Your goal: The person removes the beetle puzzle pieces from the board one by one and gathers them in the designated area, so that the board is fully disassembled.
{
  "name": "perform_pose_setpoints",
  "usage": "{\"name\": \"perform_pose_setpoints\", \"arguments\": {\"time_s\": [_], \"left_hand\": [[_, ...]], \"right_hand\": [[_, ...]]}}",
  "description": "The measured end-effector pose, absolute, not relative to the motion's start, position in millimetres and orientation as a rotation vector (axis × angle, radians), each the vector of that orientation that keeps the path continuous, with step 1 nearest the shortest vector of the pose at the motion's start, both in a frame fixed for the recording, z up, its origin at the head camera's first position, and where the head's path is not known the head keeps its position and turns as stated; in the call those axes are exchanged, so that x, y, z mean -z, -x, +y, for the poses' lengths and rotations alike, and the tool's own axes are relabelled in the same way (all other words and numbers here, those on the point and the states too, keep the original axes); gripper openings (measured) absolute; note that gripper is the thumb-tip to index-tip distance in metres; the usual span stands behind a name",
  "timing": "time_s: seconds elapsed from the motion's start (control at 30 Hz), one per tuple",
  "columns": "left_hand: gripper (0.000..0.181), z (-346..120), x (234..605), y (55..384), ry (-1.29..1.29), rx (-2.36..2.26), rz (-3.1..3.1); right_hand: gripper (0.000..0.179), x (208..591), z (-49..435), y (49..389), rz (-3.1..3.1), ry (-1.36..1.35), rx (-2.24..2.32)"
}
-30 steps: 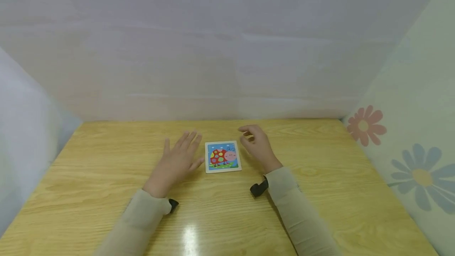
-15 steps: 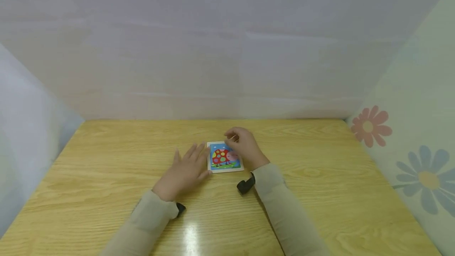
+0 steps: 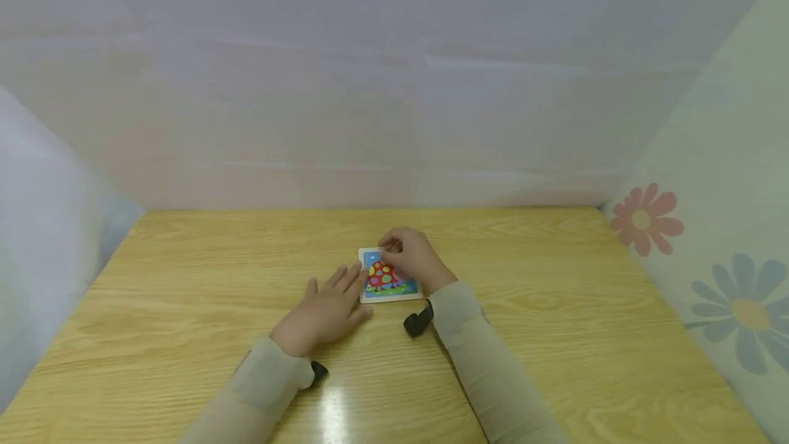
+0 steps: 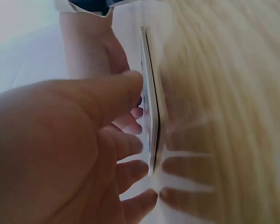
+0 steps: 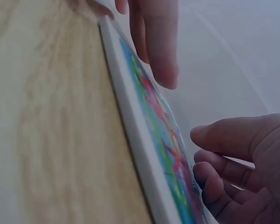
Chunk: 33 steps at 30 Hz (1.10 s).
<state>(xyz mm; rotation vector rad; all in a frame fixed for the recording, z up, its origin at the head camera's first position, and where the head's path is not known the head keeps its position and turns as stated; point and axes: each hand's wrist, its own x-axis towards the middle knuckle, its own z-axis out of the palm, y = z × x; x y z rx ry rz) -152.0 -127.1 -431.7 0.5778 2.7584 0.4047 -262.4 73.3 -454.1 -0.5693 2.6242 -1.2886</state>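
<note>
A square ladybug picture board (image 3: 385,278) lies flat on the wooden table, with a white rim around a blue, red and green picture. My left hand (image 3: 323,316) is spread at its left side, fingertips at the left rim and thumb near the lower left corner. In the left wrist view its straight fingers meet the edge of the board (image 4: 152,116). Over the upper right of the picture, my right hand (image 3: 411,257) hides the ladybug's head. The right wrist view shows its thumb and loosely bent fingers (image 5: 219,135) close above the picture, apart, with nothing seen between them.
The wooden table (image 3: 555,334) reaches back to a pale wall sheet (image 3: 370,101). A side sheet printed with a red flower (image 3: 644,219) and a blue flower (image 3: 748,314) borders the right. Each wrist wears a black device (image 3: 419,321).
My right hand has moved left from beside the board to over its upper right part. My left hand has moved right, bringing its fingertips to the left rim.
</note>
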Motion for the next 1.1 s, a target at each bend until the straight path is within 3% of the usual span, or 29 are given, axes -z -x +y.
{"name": "perform_pose_setpoints", "arguments": {"time_s": [0.53, 1.1], "left_hand": [[0.071, -132, 440, 148, -0.51, -0.4, 2.721], [0.072, -133, 439, 162, -0.551, -0.402, 2.711]], "right_hand": [[0.02, 469, 63, 260, 2.635, 0.688, 1.163], [0.022, 464, 63, 264, 2.666, 0.607, 1.153]]}}
